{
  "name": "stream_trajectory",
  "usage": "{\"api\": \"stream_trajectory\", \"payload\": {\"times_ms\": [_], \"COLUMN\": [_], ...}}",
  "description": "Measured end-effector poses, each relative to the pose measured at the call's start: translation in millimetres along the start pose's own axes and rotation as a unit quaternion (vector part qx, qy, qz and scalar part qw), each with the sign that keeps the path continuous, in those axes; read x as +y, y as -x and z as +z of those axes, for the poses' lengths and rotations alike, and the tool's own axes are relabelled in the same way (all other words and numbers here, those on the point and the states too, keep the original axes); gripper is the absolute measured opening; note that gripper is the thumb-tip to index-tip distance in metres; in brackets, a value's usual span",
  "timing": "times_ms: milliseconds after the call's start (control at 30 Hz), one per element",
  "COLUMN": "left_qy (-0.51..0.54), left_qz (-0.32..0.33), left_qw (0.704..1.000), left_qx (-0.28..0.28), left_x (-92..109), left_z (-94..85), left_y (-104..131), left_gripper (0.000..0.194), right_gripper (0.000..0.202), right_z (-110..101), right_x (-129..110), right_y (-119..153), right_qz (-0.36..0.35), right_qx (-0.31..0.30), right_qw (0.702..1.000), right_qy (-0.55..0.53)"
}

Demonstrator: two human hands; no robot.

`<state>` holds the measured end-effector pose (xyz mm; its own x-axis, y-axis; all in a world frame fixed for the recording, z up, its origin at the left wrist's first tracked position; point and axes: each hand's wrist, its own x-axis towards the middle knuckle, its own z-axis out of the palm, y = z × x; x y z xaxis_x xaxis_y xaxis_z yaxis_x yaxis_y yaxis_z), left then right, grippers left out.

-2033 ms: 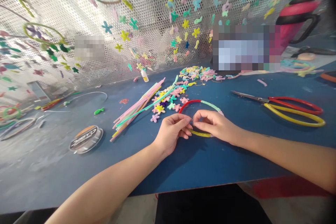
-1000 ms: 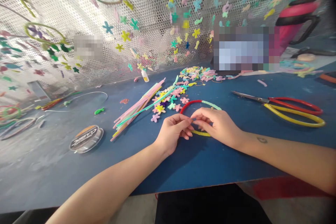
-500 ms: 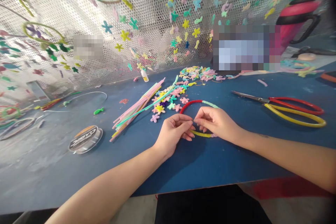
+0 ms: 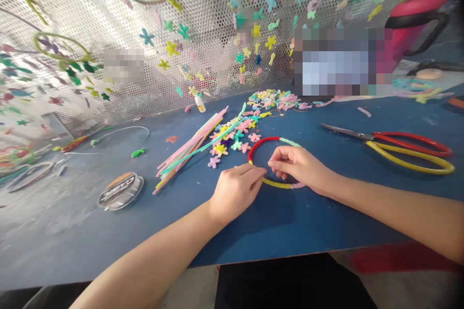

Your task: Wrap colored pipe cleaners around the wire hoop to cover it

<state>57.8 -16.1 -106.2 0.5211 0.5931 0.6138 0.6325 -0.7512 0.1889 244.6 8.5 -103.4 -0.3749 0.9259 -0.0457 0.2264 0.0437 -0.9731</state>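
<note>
A hoop wrapped in red, mint, yellow and pale purple (image 4: pixel 266 139) lies on the blue table between the hands. My left hand (image 4: pixel 237 188) is at the hoop's left side, its fingers closed in a pinch and its back turned up. What its fingertips grip is too small to make out. My right hand (image 4: pixel 299 166) reaches over the hoop's right side, with thumb and fingertips pressed together close to the left fingertips. Anything between them is too fine to see. Small fuzzy flowers (image 4: pixel 220 148) lie just beyond the hoop, beside a bundle of fuzzy stems (image 4: pixel 192 147).
Scissors with red and yellow handles (image 4: pixel 409 156) lie at the right. A clear spool (image 4: pixel 121 190) sits at the left, near a green piece (image 4: pixel 137 153). Behind are a small white bottle (image 4: pixel 199 103), a pink tumbler (image 4: pixel 416 14) and a perforated panel (image 4: pixel 213 24) with hanging shapes.
My left hand has turned over so its back faces up and its fingers have drawn together, baring more of the hoop's left side. My right hand has barely moved.
</note>
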Motion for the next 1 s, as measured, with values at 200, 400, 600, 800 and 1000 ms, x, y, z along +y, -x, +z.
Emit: {"api": "stream_trajectory", "payload": {"times_ms": [200,400,600,800,1000], "left_qy": [-0.288,-0.417,-0.426,-0.386,-0.389], "left_qz": [0.197,0.224,0.213,0.178,0.170], "left_qw": [0.937,0.880,0.878,0.901,0.901], "left_qx": [-0.011,-0.026,-0.049,-0.089,-0.088], "left_x": [10,25,31,32,31], "left_z": [-2.5,3.8,5.2,6.7,7.7], "left_y": [-2,-3,-4,-3,-3], "left_gripper": [0.015,0.013,0.026,0.027,0.028], "right_gripper": [0.015,0.009,0.006,0.009,0.010], "right_z": [-2,-4,-9,-12,-14], "right_x": [2,-4,-9,-9,-9], "right_y": [1,2,0,-2,-3], "right_qz": [0.018,0.050,0.083,0.079,0.077], "right_qx": [0.001,-0.002,-0.032,-0.044,-0.067], "right_qw": [0.999,0.997,0.995,0.995,0.995], "right_qy": [-0.037,-0.052,-0.044,-0.029,-0.019]}}
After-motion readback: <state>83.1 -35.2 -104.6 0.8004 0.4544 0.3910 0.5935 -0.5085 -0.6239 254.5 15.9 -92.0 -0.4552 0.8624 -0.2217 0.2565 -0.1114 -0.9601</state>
